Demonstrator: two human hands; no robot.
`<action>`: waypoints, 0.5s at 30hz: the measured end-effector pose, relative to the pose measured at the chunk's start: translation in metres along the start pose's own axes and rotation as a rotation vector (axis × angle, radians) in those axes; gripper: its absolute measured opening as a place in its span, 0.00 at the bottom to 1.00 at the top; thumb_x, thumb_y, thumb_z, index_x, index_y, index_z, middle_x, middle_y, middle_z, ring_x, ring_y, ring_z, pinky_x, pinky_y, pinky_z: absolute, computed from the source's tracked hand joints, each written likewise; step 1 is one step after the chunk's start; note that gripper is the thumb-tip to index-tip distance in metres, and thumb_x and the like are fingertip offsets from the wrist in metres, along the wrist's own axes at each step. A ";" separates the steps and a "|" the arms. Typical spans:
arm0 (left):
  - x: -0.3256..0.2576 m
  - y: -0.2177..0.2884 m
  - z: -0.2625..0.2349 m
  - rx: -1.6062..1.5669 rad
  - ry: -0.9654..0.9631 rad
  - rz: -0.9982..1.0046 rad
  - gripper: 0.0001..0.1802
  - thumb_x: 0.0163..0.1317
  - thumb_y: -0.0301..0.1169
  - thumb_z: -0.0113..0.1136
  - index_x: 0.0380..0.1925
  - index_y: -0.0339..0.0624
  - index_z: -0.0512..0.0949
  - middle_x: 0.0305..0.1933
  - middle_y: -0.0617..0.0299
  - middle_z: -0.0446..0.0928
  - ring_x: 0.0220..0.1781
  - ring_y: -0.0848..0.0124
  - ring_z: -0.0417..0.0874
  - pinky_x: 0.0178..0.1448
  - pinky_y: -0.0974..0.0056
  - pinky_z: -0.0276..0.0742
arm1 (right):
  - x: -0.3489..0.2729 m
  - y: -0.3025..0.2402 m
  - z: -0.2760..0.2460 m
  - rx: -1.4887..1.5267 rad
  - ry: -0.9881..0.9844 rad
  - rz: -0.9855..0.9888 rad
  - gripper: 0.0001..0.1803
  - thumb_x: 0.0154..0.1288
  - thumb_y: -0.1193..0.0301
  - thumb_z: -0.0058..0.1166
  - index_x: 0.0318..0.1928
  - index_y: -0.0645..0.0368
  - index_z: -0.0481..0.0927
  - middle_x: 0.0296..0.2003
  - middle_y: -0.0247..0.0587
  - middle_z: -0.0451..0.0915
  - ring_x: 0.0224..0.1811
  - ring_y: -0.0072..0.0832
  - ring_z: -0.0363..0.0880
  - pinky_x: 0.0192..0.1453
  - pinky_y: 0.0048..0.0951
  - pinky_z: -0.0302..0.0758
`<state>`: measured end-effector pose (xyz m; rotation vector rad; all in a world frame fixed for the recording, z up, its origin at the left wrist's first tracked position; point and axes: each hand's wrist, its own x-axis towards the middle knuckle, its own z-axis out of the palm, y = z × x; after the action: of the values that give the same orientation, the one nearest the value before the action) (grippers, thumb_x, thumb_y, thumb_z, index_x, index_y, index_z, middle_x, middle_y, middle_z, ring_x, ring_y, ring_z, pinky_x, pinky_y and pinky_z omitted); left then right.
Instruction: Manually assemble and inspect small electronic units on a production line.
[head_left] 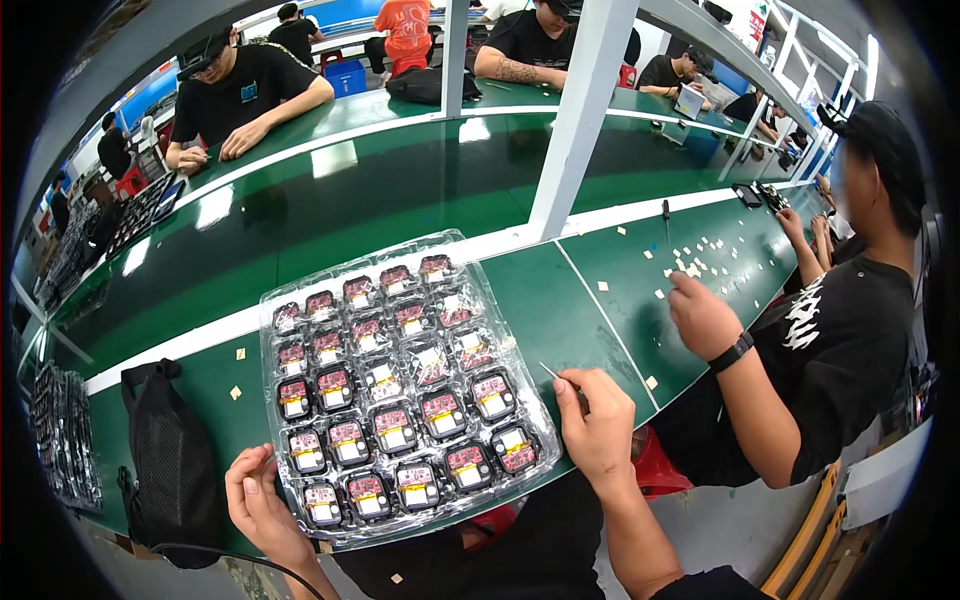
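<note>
Our right hand (598, 425) pinches a thin metal tool (548, 370), best held clear of the circuit boards (467, 464); our left hand (256, 500) half-curls beside the blister tray (350, 267), grip unclear.

Blister tray (548, 448), clear plastic, thin, highly glossy; device casings (397, 428), smooth dark plastic; slender tool (548, 370), metallic; tabletop (540, 310), smooth, soft sheen; bag (170, 460), matt textured cloth; upright post (585, 115), smooth painted metal.
</note>
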<state>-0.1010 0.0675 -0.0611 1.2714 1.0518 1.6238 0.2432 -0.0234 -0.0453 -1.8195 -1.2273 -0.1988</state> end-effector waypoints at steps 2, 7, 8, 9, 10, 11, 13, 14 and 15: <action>0.000 -0.003 -0.001 -0.017 -0.014 0.053 0.17 0.78 0.32 0.42 0.51 0.29 0.75 0.59 0.47 0.74 0.63 0.57 0.80 0.68 0.54 0.74 | 0.002 0.000 -0.002 0.026 0.039 -0.034 0.04 0.68 0.74 0.65 0.40 0.61 0.85 0.30 0.44 0.82 0.24 0.40 0.81 0.29 0.36 0.76; -0.006 0.003 -0.006 0.184 -0.056 0.270 0.26 0.76 0.45 0.44 0.52 0.28 0.74 0.61 0.43 0.73 0.68 0.49 0.75 0.75 0.47 0.67 | 0.003 0.001 -0.007 0.095 -0.010 -0.008 0.04 0.68 0.75 0.64 0.40 0.62 0.85 0.30 0.44 0.82 0.26 0.38 0.82 0.30 0.35 0.76; -0.007 0.008 -0.008 0.248 -0.085 0.314 0.31 0.76 0.50 0.43 0.54 0.28 0.74 0.62 0.42 0.73 0.71 0.45 0.73 0.77 0.43 0.63 | 0.003 0.001 -0.007 0.096 -0.002 -0.009 0.04 0.68 0.75 0.64 0.40 0.62 0.85 0.30 0.44 0.82 0.26 0.38 0.82 0.30 0.35 0.76; -0.009 0.012 -0.009 0.245 -0.088 0.321 0.31 0.76 0.50 0.43 0.54 0.28 0.74 0.62 0.42 0.73 0.71 0.45 0.73 0.77 0.43 0.63 | 0.004 0.000 -0.008 0.106 0.000 -0.009 0.04 0.68 0.75 0.64 0.41 0.62 0.84 0.30 0.44 0.82 0.26 0.39 0.81 0.30 0.35 0.76; -0.012 0.018 -0.011 0.386 -0.155 0.418 0.32 0.77 0.50 0.40 0.56 0.27 0.74 0.64 0.42 0.72 0.73 0.46 0.71 0.79 0.43 0.61 | 0.004 0.000 -0.009 0.116 0.001 -0.010 0.04 0.68 0.75 0.64 0.41 0.62 0.84 0.30 0.44 0.82 0.26 0.39 0.81 0.31 0.36 0.76; -0.012 0.024 -0.011 0.528 -0.217 0.517 0.33 0.78 0.50 0.37 0.58 0.26 0.73 0.66 0.43 0.72 0.76 0.47 0.68 0.80 0.44 0.58 | 0.004 -0.001 -0.009 0.120 0.008 -0.015 0.04 0.68 0.75 0.64 0.41 0.62 0.84 0.30 0.44 0.82 0.26 0.39 0.81 0.31 0.36 0.76; -0.011 0.037 -0.013 0.563 -0.206 0.591 0.36 0.76 0.55 0.53 0.60 0.26 0.74 0.66 0.43 0.71 0.72 0.47 0.74 0.76 0.44 0.67 | 0.004 -0.001 -0.008 0.115 -0.020 -0.024 0.04 0.68 0.75 0.65 0.41 0.62 0.84 0.31 0.45 0.82 0.28 0.42 0.82 0.32 0.37 0.77; -0.013 0.048 -0.011 0.655 -0.244 0.624 0.40 0.76 0.58 0.48 0.62 0.27 0.73 0.69 0.40 0.70 0.75 0.43 0.70 0.78 0.42 0.64 | 0.003 0.001 -0.008 0.112 -0.020 -0.042 0.05 0.67 0.75 0.65 0.41 0.61 0.83 0.31 0.46 0.81 0.29 0.44 0.82 0.33 0.40 0.78; -0.016 0.055 -0.007 0.748 -0.280 0.656 0.43 0.76 0.62 0.43 0.65 0.27 0.73 0.72 0.37 0.69 0.77 0.40 0.67 0.79 0.41 0.61 | 0.002 0.001 -0.008 0.113 -0.017 -0.044 0.05 0.67 0.75 0.65 0.41 0.61 0.83 0.31 0.46 0.81 0.29 0.44 0.82 0.33 0.40 0.78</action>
<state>-0.1107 0.0339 -0.0159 2.4682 1.1767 1.4495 0.2474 -0.0283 -0.0398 -1.7014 -1.2654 -0.1362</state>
